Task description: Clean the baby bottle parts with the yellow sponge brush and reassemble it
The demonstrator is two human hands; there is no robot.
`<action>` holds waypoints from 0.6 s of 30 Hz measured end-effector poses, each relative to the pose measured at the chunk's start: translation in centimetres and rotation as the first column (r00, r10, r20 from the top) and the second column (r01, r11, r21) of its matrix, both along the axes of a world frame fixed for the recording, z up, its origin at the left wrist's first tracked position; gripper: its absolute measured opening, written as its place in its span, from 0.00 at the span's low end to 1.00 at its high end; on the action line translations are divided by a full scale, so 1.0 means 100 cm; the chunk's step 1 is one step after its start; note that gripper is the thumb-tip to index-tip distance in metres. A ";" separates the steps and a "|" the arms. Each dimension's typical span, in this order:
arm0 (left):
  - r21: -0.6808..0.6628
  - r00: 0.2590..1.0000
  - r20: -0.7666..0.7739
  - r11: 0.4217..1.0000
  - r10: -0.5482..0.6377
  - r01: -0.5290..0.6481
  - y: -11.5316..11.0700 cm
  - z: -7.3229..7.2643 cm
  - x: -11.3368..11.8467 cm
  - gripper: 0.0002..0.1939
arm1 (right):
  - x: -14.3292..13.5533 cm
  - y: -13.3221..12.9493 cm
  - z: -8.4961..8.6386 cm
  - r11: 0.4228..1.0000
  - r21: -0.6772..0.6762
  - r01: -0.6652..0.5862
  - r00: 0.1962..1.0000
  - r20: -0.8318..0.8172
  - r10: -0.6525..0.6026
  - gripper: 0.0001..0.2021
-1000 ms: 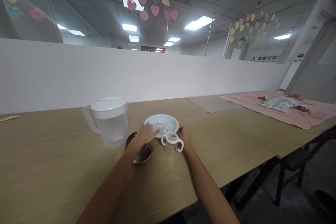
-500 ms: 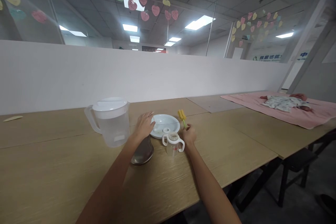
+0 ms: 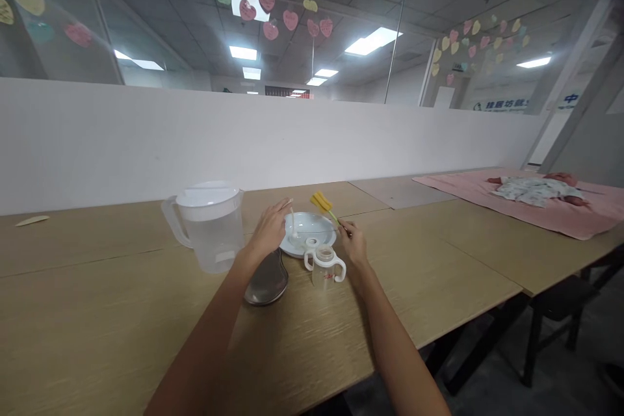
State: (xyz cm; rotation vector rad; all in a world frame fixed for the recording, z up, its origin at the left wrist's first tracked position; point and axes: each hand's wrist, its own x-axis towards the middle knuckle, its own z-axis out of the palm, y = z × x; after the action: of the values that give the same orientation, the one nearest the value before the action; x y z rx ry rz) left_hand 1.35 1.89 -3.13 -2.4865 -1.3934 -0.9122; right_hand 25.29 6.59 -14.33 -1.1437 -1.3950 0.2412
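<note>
So the right hand (image 3: 353, 244) has its fingers wrapped round the handle of a brush (image 3: 322, 201), yellow head up, and I can't tell if that head is above the bowl's (image 3: 318, 224) far rim or a bit beyond it. The left hand (image 3: 270, 229) is at the bowl's left side and looks to be pinching the top of a straw (image 3: 293, 233), which hangs with its fat end in or just over the bowl.

Step-wise I'd call it the brush-and-straw bit: both picked up, the two of them near each other but not touching. Whatever the next move is, I'd say it calls for a light pinch on the straw, a firm hold on the brush and not bumping the bottle (image 3: 324, 270), which stands open just in front of the bowl.

Hard to make out: how much water is in the bowl, if any, and whether the white cap (image 3: 311, 243) behind the bottle is in the bowl or by its rim. Left forearm covers part of the metal dish (image 3: 267, 283), and the straw's top end is lost at the fingertips
</note>
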 end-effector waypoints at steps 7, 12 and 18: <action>-0.054 0.994 0.088 0.996 -0.063 0.068 0.001 -0.011 0.013 0.27 | -0.006 -0.013 0.007 0.989 -0.048 -0.142 0.986 0.079 0.146 0.14; -0.023 0.986 0.092 0.989 -0.142 0.144 -0.005 -0.008 0.019 0.22 | -0.010 -0.018 0.011 0.991 -0.048 -0.123 0.988 0.093 0.127 0.12; 0.004 0.973 0.094 0.978 -0.210 0.210 -0.010 -0.002 0.020 0.18 | -0.014 -0.021 0.011 0.996 -0.026 -0.086 0.992 0.087 0.088 0.11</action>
State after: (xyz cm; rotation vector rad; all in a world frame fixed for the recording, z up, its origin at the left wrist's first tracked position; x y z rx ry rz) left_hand 3.37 0.89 -3.35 -2.6657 -1.1742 -1.0789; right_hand 23.86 4.50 -13.27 -1.1242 -1.5255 0.2715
